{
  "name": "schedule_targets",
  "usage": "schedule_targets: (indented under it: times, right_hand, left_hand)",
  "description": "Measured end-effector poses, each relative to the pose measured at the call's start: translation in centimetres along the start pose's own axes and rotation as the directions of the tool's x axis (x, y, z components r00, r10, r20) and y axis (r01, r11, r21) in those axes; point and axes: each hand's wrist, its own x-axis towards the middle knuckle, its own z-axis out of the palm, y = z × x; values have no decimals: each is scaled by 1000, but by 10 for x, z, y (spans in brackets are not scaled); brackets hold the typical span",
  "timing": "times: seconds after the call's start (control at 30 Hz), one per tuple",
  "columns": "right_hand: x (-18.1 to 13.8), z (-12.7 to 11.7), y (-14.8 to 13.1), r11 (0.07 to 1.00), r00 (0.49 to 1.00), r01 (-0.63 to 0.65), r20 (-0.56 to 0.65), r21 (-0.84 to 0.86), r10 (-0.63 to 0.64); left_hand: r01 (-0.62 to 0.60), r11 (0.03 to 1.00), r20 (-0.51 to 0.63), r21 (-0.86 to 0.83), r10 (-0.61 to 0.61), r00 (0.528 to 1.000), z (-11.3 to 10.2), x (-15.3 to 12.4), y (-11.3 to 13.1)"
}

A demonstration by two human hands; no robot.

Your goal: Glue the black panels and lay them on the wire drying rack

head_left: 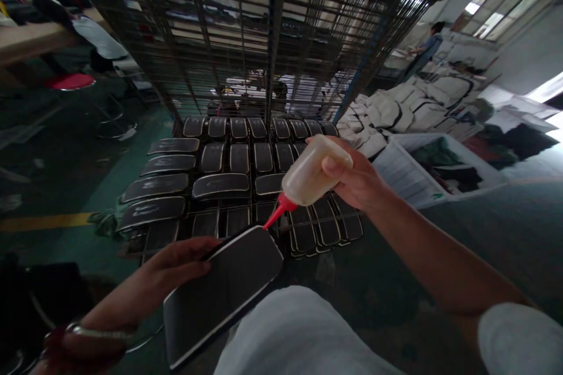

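My right hand [352, 173] is wrapped around a translucent squeeze bottle [310, 173], tilted with its red nozzle [277, 211] pointing down to the left. The nozzle's tip meets, or nearly meets, the far edge of a dark flat panel [229, 287] with rounded corners and a pale line along its rim. My left hand [189, 261] grips that panel by its left edge, thumb on top and the other fingers partly hidden at the rim. Just beyond, many similar dark panels [220, 186] lie in rows on a wire rack.
A tall wire-mesh rack [272, 29] stands right in front. White bundles [409, 102] are heaped at the right, beside a white bin [396, 170] with dark cloth inside. A red stool [70, 81] stands at the left; a person [426, 50] is far off at the right.
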Motion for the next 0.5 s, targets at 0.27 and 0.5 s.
schedule_targets:
  times: [0.27,0.5]
  right_hand:
    - [3,15,-30,937,986,101,159,-334,-50]
    - [-2,31,-49,867,961,222,252,-447,-116]
  left_hand:
    - [-4,999,34,46,2,999,3,16,4]
    - [-66,997,83,49,62,995,-7,30,-11]
